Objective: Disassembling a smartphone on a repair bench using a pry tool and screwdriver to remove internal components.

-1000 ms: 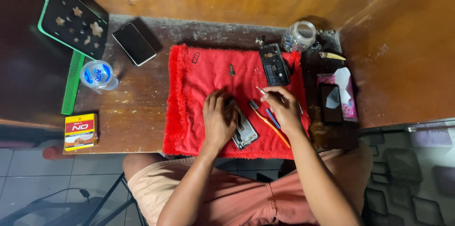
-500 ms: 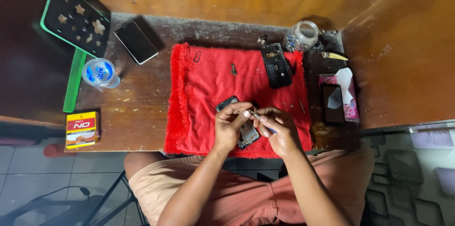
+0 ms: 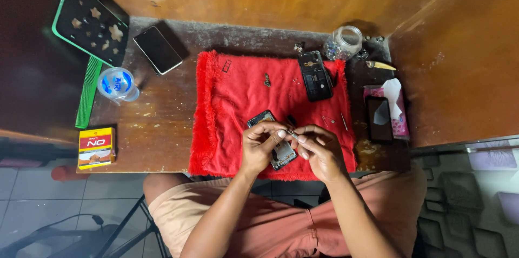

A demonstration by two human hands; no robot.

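Fingertips of our left hand (image 3: pixel 263 144) and right hand (image 3: pixel 320 150) pinch one small metal part (image 3: pixel 292 134) (too tiny to identify) above the opened phone (image 3: pixel 273 139), which lies near the red towel's (image 3: pixel 238 101) front edge; bare tabletop (image 3: pixel 157 123) spreads leftward.

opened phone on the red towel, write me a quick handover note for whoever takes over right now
Left hand: over the opened dark phone on the red fringed towel, fingertips pinching a tiny metal part.
Right hand: fingertips meet the left's on that same part, just above the phone.
Second black phone frame lies at the towel's far edge, clear glass jar beyond it.
Done: phone is open, small bits lie on the towel.
Left: phone not closed; which part is held is too small to tell.
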